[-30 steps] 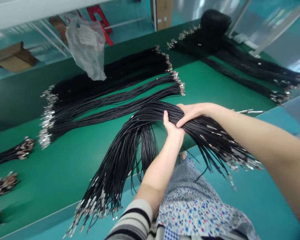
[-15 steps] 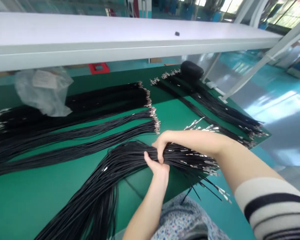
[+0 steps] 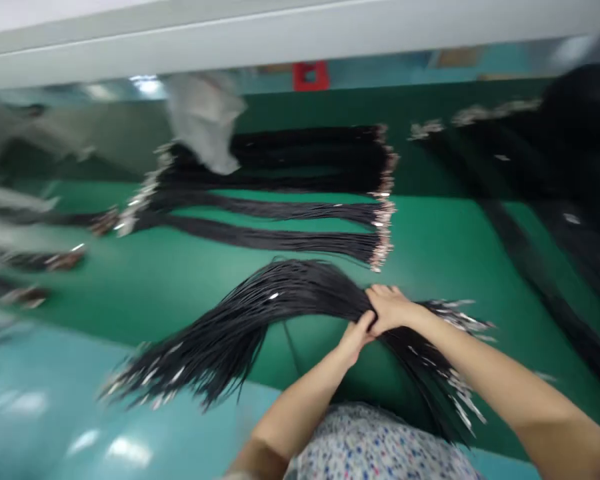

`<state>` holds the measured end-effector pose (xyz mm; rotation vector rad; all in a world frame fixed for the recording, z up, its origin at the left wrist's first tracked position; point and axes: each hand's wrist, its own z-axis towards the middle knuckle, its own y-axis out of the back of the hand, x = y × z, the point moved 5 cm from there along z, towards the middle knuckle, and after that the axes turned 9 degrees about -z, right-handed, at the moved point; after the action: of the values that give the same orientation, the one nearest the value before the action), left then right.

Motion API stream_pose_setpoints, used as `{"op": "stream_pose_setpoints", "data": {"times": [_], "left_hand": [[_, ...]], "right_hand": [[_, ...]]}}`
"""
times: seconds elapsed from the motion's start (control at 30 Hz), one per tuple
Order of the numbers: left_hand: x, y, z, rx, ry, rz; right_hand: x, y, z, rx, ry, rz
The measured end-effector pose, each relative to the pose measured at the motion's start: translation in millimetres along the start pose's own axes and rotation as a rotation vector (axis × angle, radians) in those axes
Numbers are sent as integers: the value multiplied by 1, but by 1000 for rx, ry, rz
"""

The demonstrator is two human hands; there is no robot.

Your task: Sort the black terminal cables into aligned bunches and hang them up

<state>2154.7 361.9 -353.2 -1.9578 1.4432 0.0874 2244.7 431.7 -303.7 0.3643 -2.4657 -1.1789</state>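
Far left: several short-showing bundle ends (image 3: 65, 259), blurred, on the green tabletop (image 3: 430, 257). Next: rows of black cables (image 3: 275, 237), laid lengthwise, right-hand tips closely lined up; these look settled, in my judgement. A translucent bag (image 3: 205, 120) hangs in front of the back rows. Nearer the person: one thick cable bundle (image 3: 300, 290), arched above the tabletop, its left tips splayed past the front edge; it appears unsettled, neither straight nor evened at its ends. Left hand (image 3: 353, 340): curled about the bundle from the near side. Right hand (image 3: 389, 312): wrapped over it, touching the left. Beyond, loose tips (image 3: 463, 393) fan out unevenly. Far right: more dark strands (image 3: 513, 247), lying aslant, too blurred to count.
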Motion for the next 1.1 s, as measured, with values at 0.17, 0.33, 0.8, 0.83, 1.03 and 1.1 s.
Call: {"op": "stream_pose_setpoints", "data": {"times": [0.17, 0.33, 0.8, 0.83, 1.03, 1.1], "left_hand": [[-19, 100, -65, -1, -53, 203], [48, 238, -170, -153, 103, -287], [0, 424, -158, -133, -184, -1172], [-13, 427, -155, -96, -284, -1193], [-99, 463, -177, -218, -820, -1265], [-116, 466, -187, -222, -819, -1299]], "right_hand": [[54, 18, -4, -471, 77, -68], [160, -21, 4, -305, 354, 329], [412, -119, 91, 384, -391, 1778], [425, -119, 99, 394, -383, 1746], [439, -108, 134, 208, -280, 1579], [436, -101, 139, 238, -191, 1472]]}}
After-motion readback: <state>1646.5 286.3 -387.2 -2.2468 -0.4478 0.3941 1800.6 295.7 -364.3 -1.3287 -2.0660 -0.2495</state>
